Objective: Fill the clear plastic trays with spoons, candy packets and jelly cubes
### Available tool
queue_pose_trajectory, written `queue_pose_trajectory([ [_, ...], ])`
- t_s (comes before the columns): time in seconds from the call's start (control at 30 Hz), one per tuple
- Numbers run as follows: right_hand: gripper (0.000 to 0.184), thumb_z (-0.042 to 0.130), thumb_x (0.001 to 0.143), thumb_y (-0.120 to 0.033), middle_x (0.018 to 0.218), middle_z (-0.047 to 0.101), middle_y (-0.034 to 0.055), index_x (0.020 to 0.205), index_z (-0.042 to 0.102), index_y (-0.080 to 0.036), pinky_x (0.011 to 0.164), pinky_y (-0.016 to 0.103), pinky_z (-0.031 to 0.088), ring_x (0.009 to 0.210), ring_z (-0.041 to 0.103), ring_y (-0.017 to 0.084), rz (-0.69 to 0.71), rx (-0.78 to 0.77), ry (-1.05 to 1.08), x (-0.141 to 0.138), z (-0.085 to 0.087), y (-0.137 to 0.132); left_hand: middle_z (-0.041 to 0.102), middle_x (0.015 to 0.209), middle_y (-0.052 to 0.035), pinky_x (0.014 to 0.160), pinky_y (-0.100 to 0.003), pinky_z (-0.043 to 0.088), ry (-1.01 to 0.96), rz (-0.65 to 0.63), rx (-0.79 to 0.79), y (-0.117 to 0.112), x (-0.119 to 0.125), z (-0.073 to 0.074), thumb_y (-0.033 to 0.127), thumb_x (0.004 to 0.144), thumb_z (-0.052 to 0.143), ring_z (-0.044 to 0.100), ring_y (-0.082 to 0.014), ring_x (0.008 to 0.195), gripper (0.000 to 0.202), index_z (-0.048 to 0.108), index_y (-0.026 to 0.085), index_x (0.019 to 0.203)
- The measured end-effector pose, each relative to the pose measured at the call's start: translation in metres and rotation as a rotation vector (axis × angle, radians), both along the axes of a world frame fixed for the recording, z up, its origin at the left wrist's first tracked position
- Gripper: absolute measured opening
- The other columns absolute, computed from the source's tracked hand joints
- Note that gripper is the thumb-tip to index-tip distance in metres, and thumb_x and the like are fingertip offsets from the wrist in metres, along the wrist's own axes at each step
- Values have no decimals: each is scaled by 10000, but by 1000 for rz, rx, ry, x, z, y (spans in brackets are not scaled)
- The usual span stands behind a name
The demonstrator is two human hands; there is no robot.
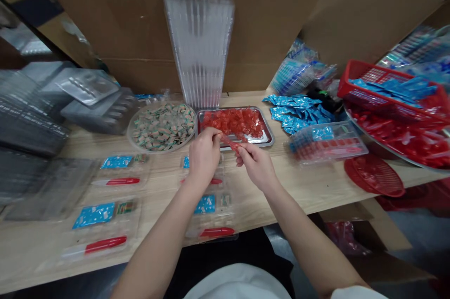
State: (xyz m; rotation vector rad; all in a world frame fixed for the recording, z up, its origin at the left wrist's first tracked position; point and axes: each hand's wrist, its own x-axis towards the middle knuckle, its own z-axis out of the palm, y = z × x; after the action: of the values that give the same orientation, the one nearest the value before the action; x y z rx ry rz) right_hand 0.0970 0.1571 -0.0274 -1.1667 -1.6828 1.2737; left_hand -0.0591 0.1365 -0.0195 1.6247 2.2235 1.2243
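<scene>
My left hand (205, 153) and my right hand (257, 165) are closed in a pinch on a thin red translucent plastic strip (229, 143), stretched between them. Just beyond my fingers lies a metal tray (270, 138) heaped with small red translucent pieces (242, 122). To its left stands a round tub (131, 136) full of small beige and green squares (163, 125). Clear plastic trays on the table each hold a blue packet (93, 215), a small green and brown piece (125, 207) and a red-capped pen-like item (105, 244). My left forearm partly covers the trays nearer the middle.
A tall stack of clear trays (199, 46) rises behind. More tray stacks (28, 116) stand left. At right are blue packets (298, 111), filled clear trays (326, 142), a red basket (355, 85) above red items (386, 125), and a red sieve (376, 175). Cardboard (267, 22) walls the back.
</scene>
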Motion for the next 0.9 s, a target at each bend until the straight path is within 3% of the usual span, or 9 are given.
queue_pose_trajectory([
  [0.13, 280, 455, 869, -359, 794, 645, 41, 924, 658, -175, 582, 257, 501, 609, 572, 128, -152, 135, -57, 24, -1, -17, 683, 818, -45, 674, -275, 473, -278, 244, 146, 4, -38, 11, 243, 831, 478, 629, -156, 687, 166, 618, 158, 857],
  [0.23, 281, 429, 892, -318, 869, 665, 64, 968, 666, -189, 703, 300, 500, 736, 604, 166, -85, 305, -253, 26, -12, 5, 659, 750, -15, 600, -238, 480, -671, 63, 136, -1, -42, 20, 274, 753, 584, 603, -116, 596, 148, 627, 147, 817],
  [0.33, 309, 410, 891, -222, 1034, 652, 127, 1106, 622, -156, 858, 366, 451, 959, 587, 223, -31, 417, -490, 11, -25, 54, 622, 698, 15, 555, -193, 465, -1082, -125, -42, -17, -19, 21, 293, 674, 682, 584, -78, 562, 206, 636, 147, 813],
  [0.43, 399, 475, 853, -178, 1116, 615, 183, 1239, 516, -88, 887, 402, 429, 1007, 570, 249, -27, 410, -600, -4, -24, 89, 609, 702, 33, 516, -151, 438, -1363, -135, -195, -37, -1, 14, 306, 639, 733, 561, -44, 549, 282, 624, 170, 860],
  [0.5, 395, 499, 850, -209, 1115, 615, 174, 1225, 520, -85, 883, 390, 435, 993, 575, 235, -14, 422, -507, -7, -13, 86, 618, 729, 33, 488, -133, 419, -1456, -113, -238, -47, 3, 8, 308, 631, 749, 539, -25, 527, 287, 601, 174, 836],
  [0.6, 359, 521, 855, -285, 1085, 636, 111, 1182, 561, -144, 813, 319, 477, 955, 593, 187, 225, 381, -240, -3, 10, 48, 615, 723, 33, 457, -124, 393, -1500, -119, -284, -52, 6, 0, 298, 614, 767, 517, -12, 490, 289, 565, 160, 767],
  [0.7, 314, 572, 823, -302, 1024, 666, 55, 1121, 617, -214, 714, 270, 500, 893, 612, 162, 448, 279, -146, 3, 27, 6, 575, 632, 49, 444, -132, 366, -1478, -131, -303, -51, 20, -5, 290, 627, 756, 521, -26, 477, 275, 546, 161, 748],
  [0.83, 237, 592, 800, -355, 951, 696, 40, 984, 685, -236, 734, 313, 511, 839, 632, 180, 228, 117, -142, 21, 19, -11, 660, 833, -35, 582, -218, 473, -1230, -202, -270, -75, 32, -1, 294, 721, 664, 612, -101, 639, 201, 580, 175, 859],
  [0.9, 272, 615, 772, -413, 941, 698, 47, 977, 688, -249, 707, 335, 516, 799, 634, 195, 30, 41, -107, 36, 5, -4, 646, 1004, -80, 741, -291, 504, -903, -90, -81, -106, 17, 2, 275, 773, 604, 630, -156, 832, 216, 575, 196, 972],
])
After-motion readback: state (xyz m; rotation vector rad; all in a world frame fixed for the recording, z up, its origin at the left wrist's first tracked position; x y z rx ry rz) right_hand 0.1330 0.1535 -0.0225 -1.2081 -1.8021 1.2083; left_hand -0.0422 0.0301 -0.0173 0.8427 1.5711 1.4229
